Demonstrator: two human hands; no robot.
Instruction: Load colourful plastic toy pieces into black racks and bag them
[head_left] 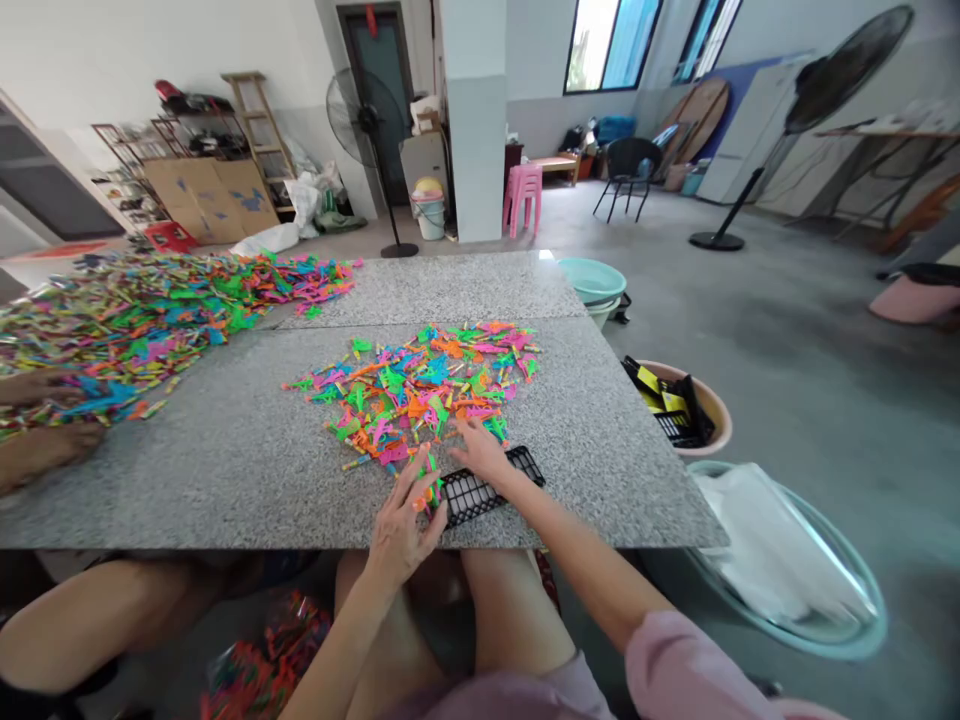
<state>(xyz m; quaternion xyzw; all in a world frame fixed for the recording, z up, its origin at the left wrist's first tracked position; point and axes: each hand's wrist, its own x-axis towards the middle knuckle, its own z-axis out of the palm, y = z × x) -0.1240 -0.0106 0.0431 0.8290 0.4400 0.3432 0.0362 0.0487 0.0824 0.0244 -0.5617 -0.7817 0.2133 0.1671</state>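
Note:
A loose pile of small bright plastic toy pieces (427, 375) in green, pink, orange and blue lies on the speckled stone table. At its near edge my right hand (484, 455) reaches in, thumb and fingers apart, touching or just above the pieces. My left hand (401, 520) curls around a few plastic toy pieces (431, 490) at the left end of a black mesh basket (469, 497). The basket rests near the table's front edge, its right part crossed by my right wrist. What each fingertip touches is too small to make out.
A larger heap of toy pieces (165, 310) covers the table's left, where another person's hands (52, 450) work. Right of the table stand a tub with black baskets (686, 410) and a basin with white plastic bags (780, 560). A bag of pieces (262, 660) lies below.

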